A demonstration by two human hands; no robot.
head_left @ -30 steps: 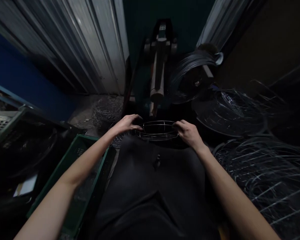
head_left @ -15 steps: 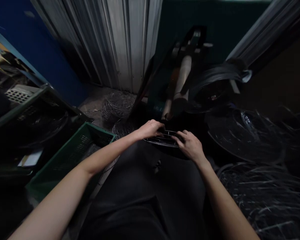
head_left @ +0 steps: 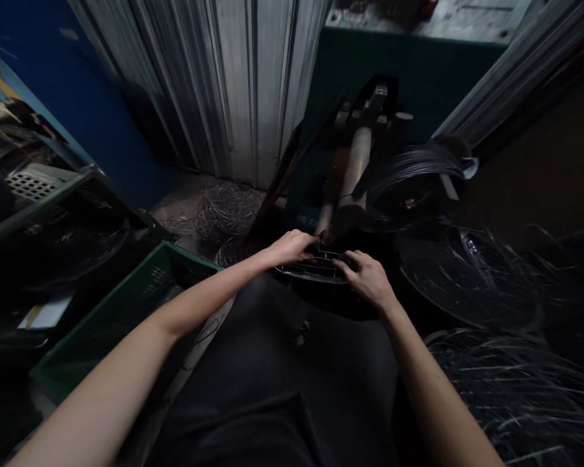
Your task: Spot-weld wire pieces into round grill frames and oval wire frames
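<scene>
Both hands grip a curved metal wire frame (head_left: 312, 277) with thin cross wires, seen almost edge-on just beyond my dark-clothed lap. My left hand (head_left: 296, 247) has its fingers curled over the left part of the frame. Around the right part close the fingers of my right hand (head_left: 368, 275). A short gap separates the two hands, and wires show between them. Just past the frame is the lower end of a pale metal bar (head_left: 359, 159) on a green machine (head_left: 409, 71). Shadow hides the frame's underside and some fingertips.
To the left stands a green plastic crate (head_left: 95, 308), beside a darker crate (head_left: 10, 224). Tangled wire (head_left: 228, 209) lies on the floor by a corrugated metal wall (head_left: 238, 91). A wire coil (head_left: 418, 165) hangs at the machine's right, and wire rings (head_left: 516, 389) pile up at lower right.
My view has tilted up slightly, so a metal plate on top of the machine now shows. Both hands keep their hold on the wire frame, with only a slight shift left in view.
</scene>
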